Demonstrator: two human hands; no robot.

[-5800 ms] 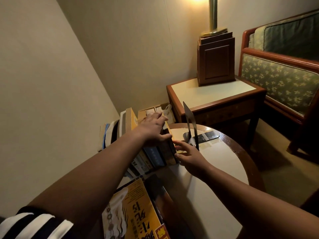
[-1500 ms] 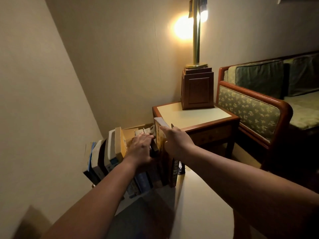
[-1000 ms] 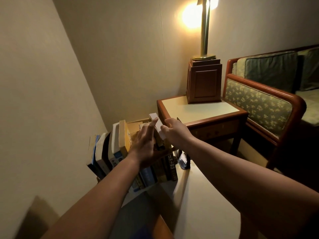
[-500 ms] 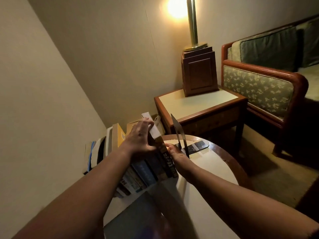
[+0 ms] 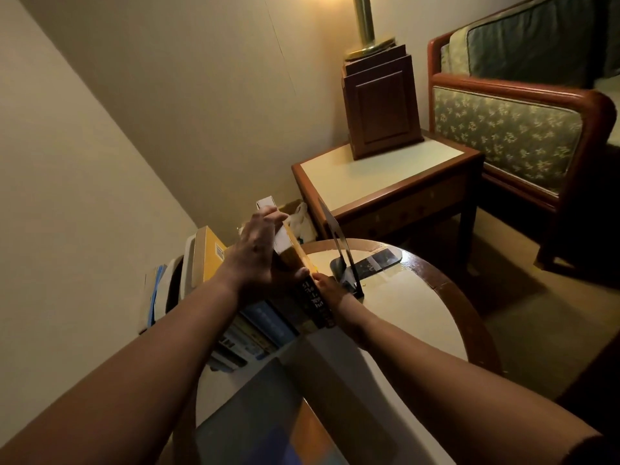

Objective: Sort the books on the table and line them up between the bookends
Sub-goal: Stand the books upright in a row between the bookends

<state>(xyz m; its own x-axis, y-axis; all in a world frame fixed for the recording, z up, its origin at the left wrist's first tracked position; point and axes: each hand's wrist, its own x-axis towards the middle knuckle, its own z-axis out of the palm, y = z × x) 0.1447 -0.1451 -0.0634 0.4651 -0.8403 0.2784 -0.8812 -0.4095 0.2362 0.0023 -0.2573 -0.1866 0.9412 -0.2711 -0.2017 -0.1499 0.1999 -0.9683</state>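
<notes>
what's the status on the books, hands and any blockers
Left hand flat on the leaning end book; right hand at its lower right side, fingers hidden. Book row short of the black bookend. Only that hand in the gap.

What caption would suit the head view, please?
The left hand and right hand steady a leaning book beside the black bookend.

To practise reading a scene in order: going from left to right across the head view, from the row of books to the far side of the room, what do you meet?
Yellow book → left hand → black bookend → wooden lamp base → armchair.
</notes>
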